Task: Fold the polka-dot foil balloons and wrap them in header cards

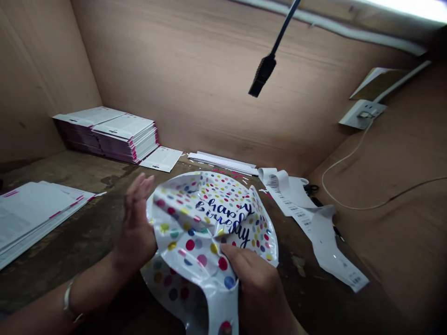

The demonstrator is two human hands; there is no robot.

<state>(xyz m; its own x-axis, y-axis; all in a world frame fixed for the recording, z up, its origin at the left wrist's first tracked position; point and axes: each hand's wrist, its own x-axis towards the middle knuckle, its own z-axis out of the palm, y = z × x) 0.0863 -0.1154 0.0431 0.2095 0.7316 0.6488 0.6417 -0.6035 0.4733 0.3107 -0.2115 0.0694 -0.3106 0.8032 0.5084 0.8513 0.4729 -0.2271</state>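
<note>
A flat, uninflated foil balloon (195,246) with colourful dots and "happy birthday" lettering lies creased in front of me. My right hand (258,284) grips it near its lower middle, with the thumb pressed on the printed face. The fingers underneath are hidden. Beside the balloon's left edge, my left hand (136,228) is raised with its fingers stretched upward and slightly blurred. Its palm side faces the foil; whether it touches the edge is hard to tell. A metal bangle (68,298) circles the left wrist. The balloon's narrow tail hangs toward the bottom of the view.
Stacked printed cards (115,135) stand at the back left, with more cards (42,214) at the left. Curling label strips (310,223) lie at right, near scissors (312,189). A black clip-like piece (262,75) hangs overhead; a cable runs from the wall socket (363,115).
</note>
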